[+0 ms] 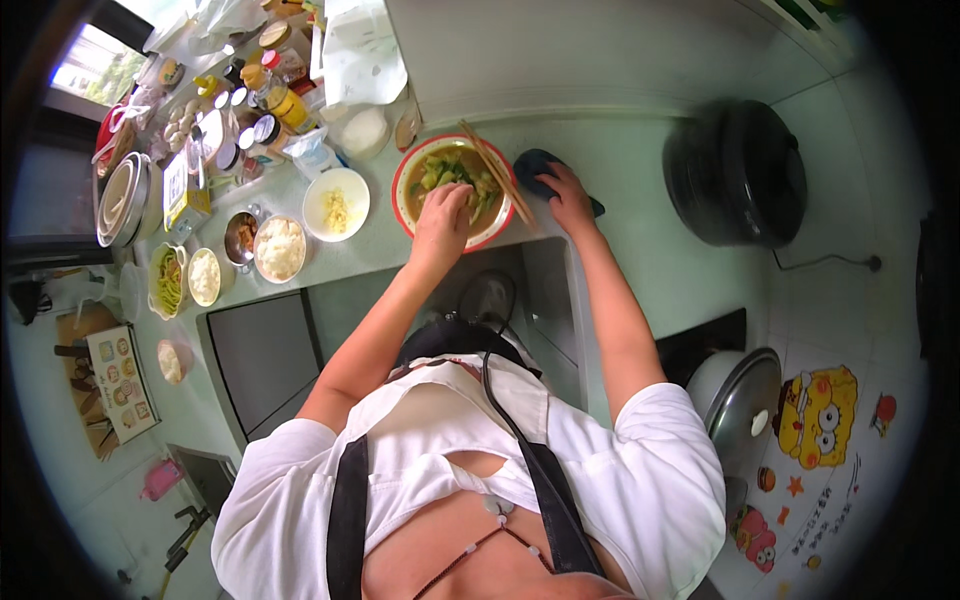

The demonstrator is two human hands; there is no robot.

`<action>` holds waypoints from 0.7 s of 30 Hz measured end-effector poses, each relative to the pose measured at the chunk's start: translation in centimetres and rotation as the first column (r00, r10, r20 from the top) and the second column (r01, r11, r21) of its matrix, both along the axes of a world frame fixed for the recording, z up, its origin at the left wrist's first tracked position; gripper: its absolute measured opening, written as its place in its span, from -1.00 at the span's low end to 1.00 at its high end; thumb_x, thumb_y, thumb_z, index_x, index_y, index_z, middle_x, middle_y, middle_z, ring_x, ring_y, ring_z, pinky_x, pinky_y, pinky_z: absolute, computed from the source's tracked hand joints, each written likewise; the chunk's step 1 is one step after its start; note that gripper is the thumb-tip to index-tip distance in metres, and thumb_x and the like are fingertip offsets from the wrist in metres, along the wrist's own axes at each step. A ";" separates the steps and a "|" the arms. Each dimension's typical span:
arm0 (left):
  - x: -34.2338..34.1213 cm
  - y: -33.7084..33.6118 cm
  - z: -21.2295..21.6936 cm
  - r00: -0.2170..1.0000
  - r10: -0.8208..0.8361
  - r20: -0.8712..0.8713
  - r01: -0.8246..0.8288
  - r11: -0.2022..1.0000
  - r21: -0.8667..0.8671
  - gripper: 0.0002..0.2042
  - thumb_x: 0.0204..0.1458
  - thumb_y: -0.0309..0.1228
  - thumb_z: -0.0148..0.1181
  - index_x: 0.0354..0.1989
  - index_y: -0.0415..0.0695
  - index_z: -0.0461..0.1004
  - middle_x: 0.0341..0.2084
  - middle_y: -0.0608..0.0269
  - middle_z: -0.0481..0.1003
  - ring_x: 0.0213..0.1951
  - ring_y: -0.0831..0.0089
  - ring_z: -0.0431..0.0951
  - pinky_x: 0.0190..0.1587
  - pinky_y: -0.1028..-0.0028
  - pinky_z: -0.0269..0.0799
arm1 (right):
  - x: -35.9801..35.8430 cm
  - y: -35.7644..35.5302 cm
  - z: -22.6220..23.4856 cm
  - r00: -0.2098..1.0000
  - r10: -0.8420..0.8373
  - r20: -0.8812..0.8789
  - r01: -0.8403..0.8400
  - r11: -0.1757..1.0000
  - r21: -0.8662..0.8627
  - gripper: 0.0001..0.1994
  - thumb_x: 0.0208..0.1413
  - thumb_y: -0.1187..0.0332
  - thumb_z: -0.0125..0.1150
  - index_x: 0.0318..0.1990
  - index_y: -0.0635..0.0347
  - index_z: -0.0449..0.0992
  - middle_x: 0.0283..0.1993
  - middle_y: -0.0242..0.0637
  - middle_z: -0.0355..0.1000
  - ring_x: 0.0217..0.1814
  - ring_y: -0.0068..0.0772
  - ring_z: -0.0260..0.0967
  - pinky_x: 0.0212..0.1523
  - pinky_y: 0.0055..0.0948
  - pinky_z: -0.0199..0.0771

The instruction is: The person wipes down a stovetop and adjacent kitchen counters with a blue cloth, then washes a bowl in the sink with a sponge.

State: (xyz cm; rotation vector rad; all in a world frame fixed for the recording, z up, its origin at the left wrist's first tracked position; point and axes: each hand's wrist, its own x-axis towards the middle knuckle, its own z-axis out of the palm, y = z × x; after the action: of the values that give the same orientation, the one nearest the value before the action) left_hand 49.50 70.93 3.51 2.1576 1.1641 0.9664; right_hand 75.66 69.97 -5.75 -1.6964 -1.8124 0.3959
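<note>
A white bowl with a red rim holds brown broth and green leafy vegetables. Over its near side is my left hand, fingers bent and drawn together; what they pinch, if anything, I cannot make out. To the bowl's right, my right hand grips a dark blue cloth lying on the counter. A pair of wooden chopsticks rests across the bowl's right side. Left of the bowl stands a white bowl with pale yellow chopped bits inside.
Several bowls of food, including a white one, line the counter's left edge. Behind them crowd bottles, one an oil bottle, and jars. A black lidded pot stands at the right. Nearer on that side is a lidded metal pot.
</note>
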 end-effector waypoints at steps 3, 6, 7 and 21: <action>-2.1 -1.1 0.2 1.000 0.007 0.020 -0.005 0.998 -0.062 -0.71 -0.06 -0.57 0.02 -0.11 -0.16 0.39 -0.13 0.06 0.38 -0.03 0.12 0.34 0.00 0.32 0.28 | -1.0 -4.4 0.3 0.987 -0.156 -0.041 0.156 0.988 0.005 -0.57 -0.26 0.65 -0.09 -0.17 0.09 0.49 0.12 -0.11 0.23 0.21 -0.05 0.10 0.18 -0.30 0.14; -3.4 -2.0 -0.1 0.997 -0.002 0.075 0.010 0.995 -0.103 -0.73 -0.04 -0.57 0.01 -0.11 -0.16 0.39 -0.14 0.06 0.39 -0.05 0.12 0.36 -0.02 0.33 0.30 | -1.7 -8.6 0.2 0.958 -0.288 0.003 0.288 0.958 0.006 -0.57 -0.29 0.64 -0.07 -0.20 0.06 0.51 0.12 -0.11 0.24 0.21 -0.03 0.10 0.18 -0.30 0.14; -3.8 -2.1 -0.2 0.996 -0.012 0.094 0.020 0.996 -0.087 -0.74 -0.05 -0.57 0.03 -0.13 -0.17 0.40 -0.17 0.06 0.40 -0.07 0.12 0.37 -0.04 0.32 0.31 | -2.1 -10.0 0.1 0.952 -0.306 0.024 0.306 0.952 0.007 -0.57 -0.29 0.65 -0.08 -0.20 0.05 0.51 0.12 -0.12 0.24 0.21 -0.04 0.10 0.18 -0.30 0.14; -9.4 -3.1 -2.3 0.994 0.029 0.102 -0.019 0.995 -0.097 -0.73 -0.07 -0.58 0.04 -0.13 -0.18 0.40 -0.17 0.05 0.41 -0.07 0.10 0.37 -0.05 0.28 0.32 | -10.0 -27.9 2.5 0.693 -0.718 -0.064 0.703 0.693 -0.158 -0.62 -0.25 0.64 -0.14 -0.27 0.12 0.53 0.12 -0.23 0.28 0.19 -0.15 0.17 0.16 -0.39 0.15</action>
State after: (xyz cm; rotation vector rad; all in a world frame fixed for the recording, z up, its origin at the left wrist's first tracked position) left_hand 40.14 67.85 1.17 1.9985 1.1657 0.9991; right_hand 65.68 42.08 -3.26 -2.2450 -0.9186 0.2557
